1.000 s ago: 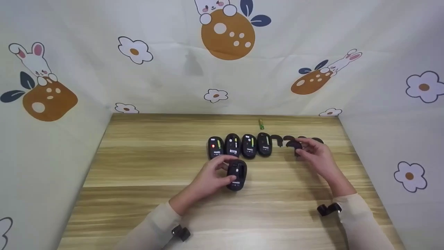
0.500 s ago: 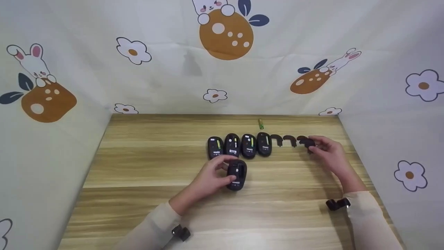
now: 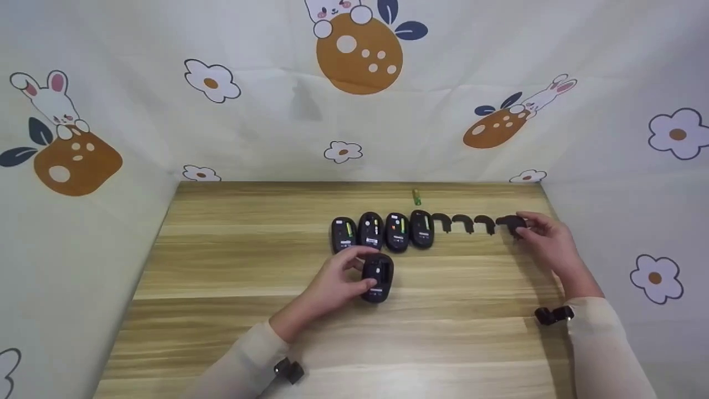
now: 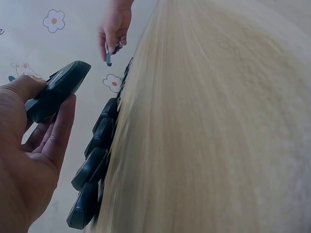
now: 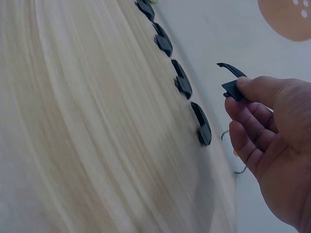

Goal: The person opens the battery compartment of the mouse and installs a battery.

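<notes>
My left hand [image 3: 335, 282] grips a black computer mouse [image 3: 383, 295], underside up, with a dark battery slot showing. The left wrist view has this mouse [image 4: 63, 90] raised between thumb and fingers. Farther right, my right hand [image 3: 556, 246] pinches a black curved mouse battery cover [image 5: 233, 91] by one end, between thumb and fingertips. In the right wrist view it hangs above the table, close to the last cover [image 5: 201, 125] in a row of several lying there. From the head view, the held cover overlaps that last one.
Several more mice stand in a row behind my left hand, undersides up with batteries in their slots; the rightmost mouse [image 3: 422, 230] is beside the nearest loose cover [image 3: 442, 222]. A green battery [image 3: 417, 197] lies behind them. Fabric walls [image 3: 255, 127] border the wooden table [image 3: 232, 249].
My right hand has moved to the right along the row with the cover, uncovering the loose covers it hid before. My left hand and its mouse have stayed put.
</notes>
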A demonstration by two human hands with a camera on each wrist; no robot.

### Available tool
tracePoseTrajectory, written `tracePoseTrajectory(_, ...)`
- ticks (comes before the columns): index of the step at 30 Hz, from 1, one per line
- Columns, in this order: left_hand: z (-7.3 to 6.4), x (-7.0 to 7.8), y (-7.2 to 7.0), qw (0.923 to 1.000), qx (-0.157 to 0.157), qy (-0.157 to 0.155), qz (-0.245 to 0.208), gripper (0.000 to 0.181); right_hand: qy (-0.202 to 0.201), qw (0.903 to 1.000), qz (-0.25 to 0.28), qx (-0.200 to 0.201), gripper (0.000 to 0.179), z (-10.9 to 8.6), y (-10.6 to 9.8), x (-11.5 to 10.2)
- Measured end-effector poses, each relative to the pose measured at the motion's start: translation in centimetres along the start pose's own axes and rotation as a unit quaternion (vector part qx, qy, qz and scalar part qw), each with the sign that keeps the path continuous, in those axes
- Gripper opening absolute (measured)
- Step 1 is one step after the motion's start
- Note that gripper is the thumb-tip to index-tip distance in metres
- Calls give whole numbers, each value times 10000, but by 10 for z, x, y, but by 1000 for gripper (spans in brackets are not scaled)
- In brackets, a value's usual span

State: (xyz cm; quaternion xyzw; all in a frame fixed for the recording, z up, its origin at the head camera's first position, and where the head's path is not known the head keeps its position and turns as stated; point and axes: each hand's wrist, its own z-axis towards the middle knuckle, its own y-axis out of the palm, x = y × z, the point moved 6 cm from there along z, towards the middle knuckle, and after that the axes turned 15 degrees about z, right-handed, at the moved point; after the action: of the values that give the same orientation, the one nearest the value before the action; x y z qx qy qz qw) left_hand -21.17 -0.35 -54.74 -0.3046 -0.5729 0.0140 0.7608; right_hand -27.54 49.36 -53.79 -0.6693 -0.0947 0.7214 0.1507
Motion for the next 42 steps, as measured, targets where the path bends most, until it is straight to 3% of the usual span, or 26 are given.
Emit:
tracePoseTrajectory(7,-1,-2,1,9999,-51,-89,-46,57,69,9997,-221,60,44,6,-18,7)
tracePoseTrajectory(16,-1,-3,3,9998,-60,-91,-149,57,328,9994,-21,111,45,17,-34,23)
tracePoseTrajectory(20,-2,-2,3,9997,-96,-135,-192,57,389,9986,-339,100,44,22,-38,30)
tracePoseTrajectory(32,-1,-2,3,9999,-74,-81,-54,57,294,9925,-1178,-112,42,30,-38,38)
tracePoseTrajectory(42,0,-2,3,9998,-88,-143,-69,57,446,9874,-1490,-298,45,32,-35,39)
